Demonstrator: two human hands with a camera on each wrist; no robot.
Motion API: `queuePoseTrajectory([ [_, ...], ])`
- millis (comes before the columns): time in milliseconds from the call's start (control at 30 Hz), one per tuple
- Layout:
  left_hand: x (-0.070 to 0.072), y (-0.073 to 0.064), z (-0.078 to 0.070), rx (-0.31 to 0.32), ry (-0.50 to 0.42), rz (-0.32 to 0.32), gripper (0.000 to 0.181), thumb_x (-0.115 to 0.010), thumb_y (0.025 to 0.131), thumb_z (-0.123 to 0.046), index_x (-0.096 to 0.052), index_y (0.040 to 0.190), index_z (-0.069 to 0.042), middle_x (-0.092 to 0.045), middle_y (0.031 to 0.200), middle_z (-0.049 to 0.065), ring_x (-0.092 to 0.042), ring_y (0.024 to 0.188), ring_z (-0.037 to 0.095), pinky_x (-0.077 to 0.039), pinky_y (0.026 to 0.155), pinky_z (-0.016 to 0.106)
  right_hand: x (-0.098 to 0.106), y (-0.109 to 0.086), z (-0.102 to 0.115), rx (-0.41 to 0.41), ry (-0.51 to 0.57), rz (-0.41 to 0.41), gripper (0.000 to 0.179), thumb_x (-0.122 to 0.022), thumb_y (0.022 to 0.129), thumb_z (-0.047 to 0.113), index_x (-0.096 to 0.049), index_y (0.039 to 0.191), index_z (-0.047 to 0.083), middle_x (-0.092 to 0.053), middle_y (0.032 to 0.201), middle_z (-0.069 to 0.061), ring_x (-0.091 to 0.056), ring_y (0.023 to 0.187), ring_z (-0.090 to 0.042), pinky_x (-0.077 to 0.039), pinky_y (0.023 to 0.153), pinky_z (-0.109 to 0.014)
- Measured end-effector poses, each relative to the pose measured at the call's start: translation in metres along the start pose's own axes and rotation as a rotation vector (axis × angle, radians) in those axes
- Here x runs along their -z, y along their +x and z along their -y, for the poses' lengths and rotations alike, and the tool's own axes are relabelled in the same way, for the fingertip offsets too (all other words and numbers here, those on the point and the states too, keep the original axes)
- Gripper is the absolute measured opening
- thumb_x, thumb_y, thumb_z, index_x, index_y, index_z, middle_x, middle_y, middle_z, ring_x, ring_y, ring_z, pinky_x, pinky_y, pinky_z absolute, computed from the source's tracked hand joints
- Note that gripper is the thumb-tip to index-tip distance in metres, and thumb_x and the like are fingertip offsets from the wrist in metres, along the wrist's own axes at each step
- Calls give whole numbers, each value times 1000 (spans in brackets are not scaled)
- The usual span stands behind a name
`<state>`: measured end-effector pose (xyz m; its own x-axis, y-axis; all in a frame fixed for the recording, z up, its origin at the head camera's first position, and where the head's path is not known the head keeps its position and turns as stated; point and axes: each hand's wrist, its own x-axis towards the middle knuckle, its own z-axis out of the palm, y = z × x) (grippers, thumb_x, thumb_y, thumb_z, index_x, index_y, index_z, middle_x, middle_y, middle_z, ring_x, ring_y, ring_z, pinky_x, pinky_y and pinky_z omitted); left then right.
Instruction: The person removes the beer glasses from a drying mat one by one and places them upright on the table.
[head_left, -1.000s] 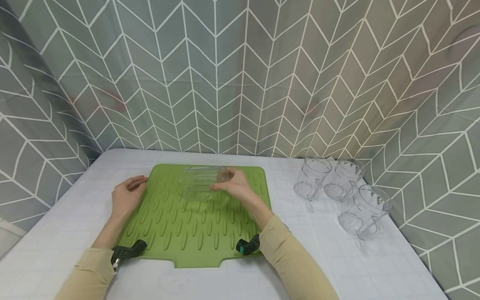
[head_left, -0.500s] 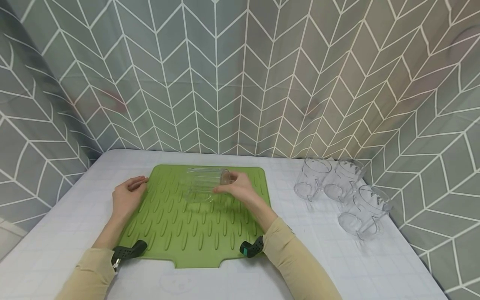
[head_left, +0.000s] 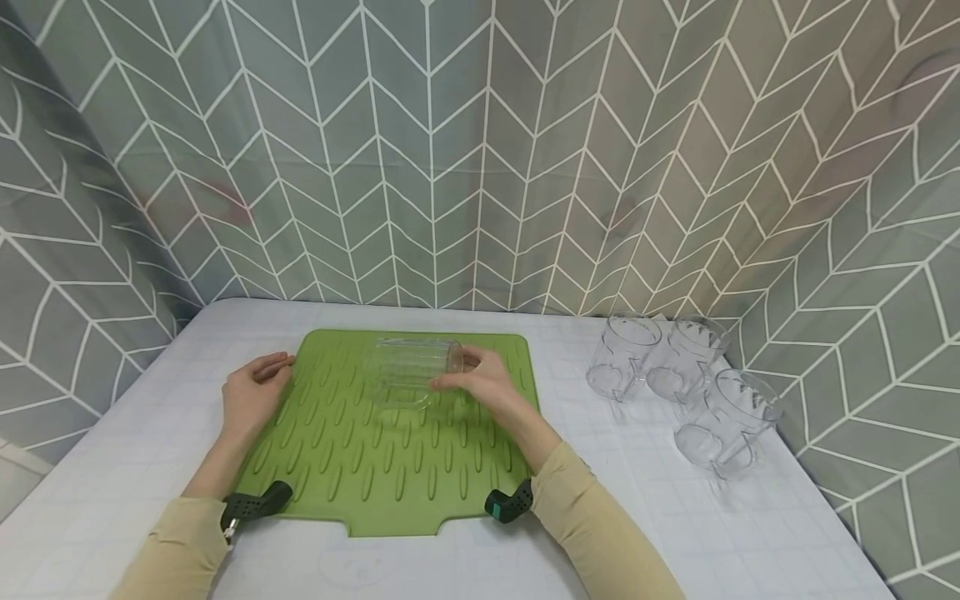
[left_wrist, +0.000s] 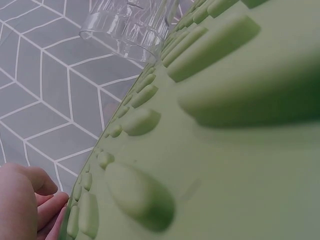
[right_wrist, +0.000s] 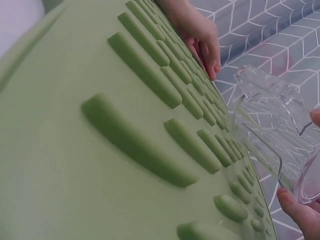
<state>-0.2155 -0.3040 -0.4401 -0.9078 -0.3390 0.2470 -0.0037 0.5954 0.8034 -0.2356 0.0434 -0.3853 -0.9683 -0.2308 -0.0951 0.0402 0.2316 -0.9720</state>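
A clear mug [head_left: 412,362] lies on its side over the green ribbed mat [head_left: 390,467], its handle turned toward me. My right hand [head_left: 483,377] grips the mug's right end between thumb and fingers. In the right wrist view the clear mug [right_wrist: 272,117] appears at the right, with fingertips at its round end. Whether the mug touches the mat is hard to tell. Beside the mat's left edge rests my left hand [head_left: 253,390], fingers loosely curled. In the left wrist view the left hand's fingertips [left_wrist: 57,205] are close to that edge.
Several clear mugs stand upright at the right of the white table: one nearer the mat [head_left: 624,358], one behind it [head_left: 686,358], one closer to me [head_left: 729,425]. A patterned grey curtain [head_left: 465,167] hangs behind the table and along its sides.
My right hand has shifted the mug slightly to the right and a little toward me above the mat. The left hand stays in place.
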Motion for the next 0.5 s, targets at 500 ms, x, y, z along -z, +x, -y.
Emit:
queuePoseTrajectory([
  [500,0,1,1,-4,-2,-1,38,-54,101,-21,-63,131,0,-69,124,18,-45,77,-26,-41,73,1,8,-4,-10,6,84,29,96,-89,69,19,-40,150,3,-48,150,-14,-42,140,-31,-32,119,-48],
])
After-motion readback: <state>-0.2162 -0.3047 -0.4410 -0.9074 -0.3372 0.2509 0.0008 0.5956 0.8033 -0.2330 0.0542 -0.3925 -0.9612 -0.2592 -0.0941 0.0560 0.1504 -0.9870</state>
